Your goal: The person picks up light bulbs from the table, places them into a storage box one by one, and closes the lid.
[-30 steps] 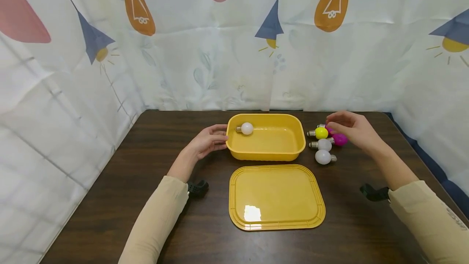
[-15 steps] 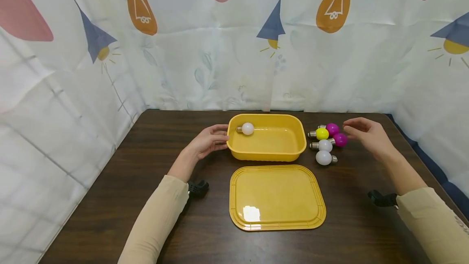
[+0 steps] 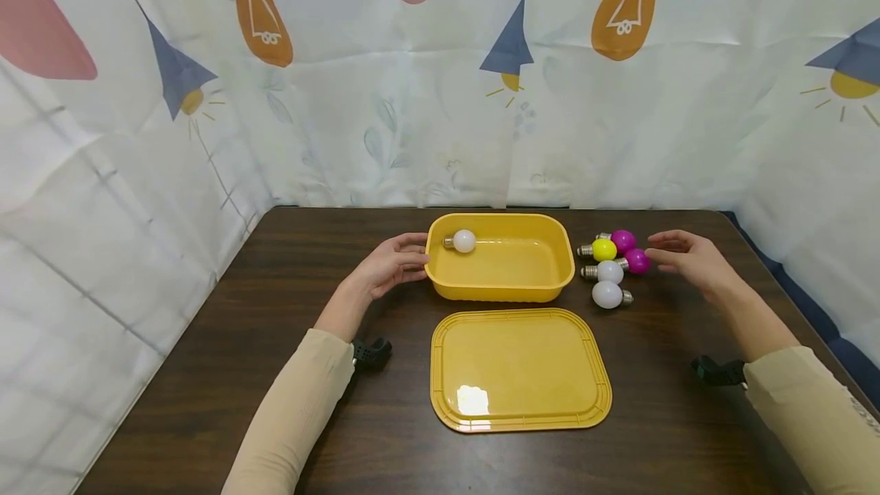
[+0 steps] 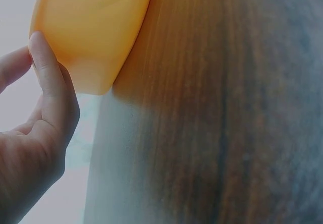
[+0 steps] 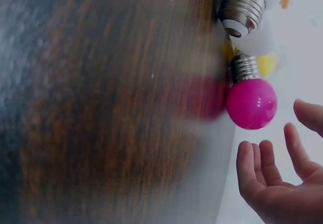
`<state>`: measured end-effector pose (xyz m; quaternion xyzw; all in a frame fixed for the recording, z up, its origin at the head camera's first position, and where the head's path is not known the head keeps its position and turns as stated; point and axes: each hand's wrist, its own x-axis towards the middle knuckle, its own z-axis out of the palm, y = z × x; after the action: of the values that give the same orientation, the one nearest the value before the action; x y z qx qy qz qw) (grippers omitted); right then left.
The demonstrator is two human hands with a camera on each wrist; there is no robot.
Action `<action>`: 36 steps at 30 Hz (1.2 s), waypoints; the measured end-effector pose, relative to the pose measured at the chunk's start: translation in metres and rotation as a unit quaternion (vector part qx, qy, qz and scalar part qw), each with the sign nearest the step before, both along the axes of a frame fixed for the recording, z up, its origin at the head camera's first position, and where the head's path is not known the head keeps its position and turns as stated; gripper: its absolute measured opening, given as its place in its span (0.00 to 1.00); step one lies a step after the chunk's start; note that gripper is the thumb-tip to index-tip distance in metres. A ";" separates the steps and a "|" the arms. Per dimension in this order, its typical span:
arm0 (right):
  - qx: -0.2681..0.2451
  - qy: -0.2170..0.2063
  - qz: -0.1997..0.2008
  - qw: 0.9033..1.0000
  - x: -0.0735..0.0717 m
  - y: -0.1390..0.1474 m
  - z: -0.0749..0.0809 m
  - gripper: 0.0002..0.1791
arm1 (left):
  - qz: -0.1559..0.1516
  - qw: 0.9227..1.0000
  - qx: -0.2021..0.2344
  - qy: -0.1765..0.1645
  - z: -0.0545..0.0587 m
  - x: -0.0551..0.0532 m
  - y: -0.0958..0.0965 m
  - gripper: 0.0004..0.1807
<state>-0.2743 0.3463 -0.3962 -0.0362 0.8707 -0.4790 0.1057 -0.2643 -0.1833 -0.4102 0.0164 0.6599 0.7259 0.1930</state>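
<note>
My left hand touches the left end of a yellow tub with its fingertips. Seen from the left wrist, the fingers lie along the tub's outer wall. A white light bulb lies inside the tub. To the tub's right is a cluster of bulbs: a yellow bulb, two magenta bulbs and two white ones. Just right of the lower magenta bulb, my right hand hovers with fingers loosely bent and nothing in them. The right wrist view has a gap between its fingertips and that magenta bulb.
A flat yellow lid lies on the dark wooden table in front of the tub. The other magenta bulb and the white bulbs sit close together. A patterned white curtain hangs behind the table.
My right hand has drawn back to the right off the bulbs, uncovering the upper magenta one, then come slightly nearer the lower magenta one. The left hand stays at the tub.
</note>
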 end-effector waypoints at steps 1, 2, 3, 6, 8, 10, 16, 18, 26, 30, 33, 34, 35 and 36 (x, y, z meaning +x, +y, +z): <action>0.000 -0.004 0.003 1.000 0.000 0.001 0.000 0.37 | -0.001 1.000 0.001 0.000 0.000 0.000 0.000 0.31; -0.002 -0.008 0.006 1.000 0.000 0.001 0.000 0.37 | -0.001 1.000 0.002 -0.001 0.000 0.000 0.000 0.31; -0.003 -0.012 0.009 1.000 0.000 0.000 0.000 0.38 | -0.001 1.000 0.002 -0.002 0.000 0.000 0.000 0.31; -0.008 -0.020 0.018 1.000 -0.001 0.000 -0.001 0.39 | 0.000 1.000 0.004 -0.006 -0.001 0.001 0.000 0.32; -0.014 -0.025 0.019 0.999 -0.002 -0.002 -0.003 0.39 | 0.000 1.000 0.004 -0.007 -0.001 0.001 0.000 0.32; -0.017 -0.028 0.019 0.999 -0.003 -0.002 -0.005 0.39 | -0.001 1.000 0.005 -0.007 -0.002 0.002 0.000 0.32; -0.016 -0.034 0.019 0.999 -0.004 -0.003 -0.007 0.40 | -0.004 1.000 0.006 -0.004 -0.003 0.001 0.000 0.32; -0.017 -0.033 0.019 0.999 -0.004 -0.004 -0.008 0.40 | -0.004 1.000 0.008 -0.003 -0.003 0.001 0.000 0.32; -0.031 -0.029 0.022 0.999 -0.004 -0.005 -0.011 0.39 | -0.003 1.000 0.012 -0.005 0.000 0.001 0.000 0.32; -0.039 -0.029 0.024 0.999 -0.004 -0.006 -0.010 0.38 | -0.002 1.000 0.011 -0.003 0.001 0.001 0.000 0.32; -0.041 -0.031 0.026 0.998 -0.004 -0.005 -0.010 0.39 | 0.000 1.000 0.010 -0.004 0.001 0.001 0.000 0.31; -0.042 -0.032 0.026 0.998 -0.004 -0.005 -0.010 0.39 | 0.000 1.000 0.010 -0.003 0.000 0.000 0.000 0.31; -0.041 -0.033 0.027 0.998 -0.004 -0.005 -0.010 0.39 | -0.001 1.000 0.010 -0.004 0.000 0.000 0.000 0.32; -0.041 -0.034 0.027 0.998 -0.004 -0.005 -0.010 0.39 | -0.001 1.000 0.010 -0.004 0.000 0.000 0.000 0.32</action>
<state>-0.2778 0.3416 -0.4066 -0.0474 0.8451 -0.5120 0.1464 -0.2641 -0.1830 -0.4099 0.0162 0.6520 0.7323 0.1961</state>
